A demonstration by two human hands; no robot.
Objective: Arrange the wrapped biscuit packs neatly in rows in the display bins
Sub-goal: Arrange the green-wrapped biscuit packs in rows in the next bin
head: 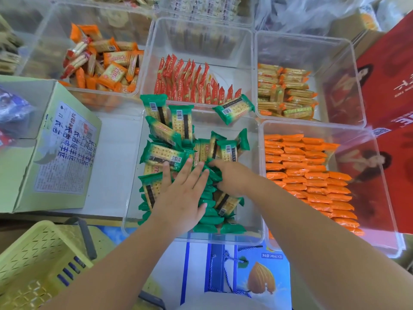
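Left hand (181,198) spread flat, steadies standing green packs (210,220) at 6 o'clock of central bin (250,215); right hand (232,177) curls round 1 cluster. Advisable: brace row, slot packs upright, then work loose ones at 12 o'clock.

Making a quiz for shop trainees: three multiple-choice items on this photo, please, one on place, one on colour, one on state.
1. The orange packs in rows lie: A) in the near right bin; B) in the basket; C) in the cardboard box.
2. The packs the left hand touches are: A) red; B) green; C) blue.
3. That hand is: A) a fist; B) lifting a box; C) flat on packs.
Answers: A, rows fill that bin; B, green packs lie beneath it; C, its fingers are straight.
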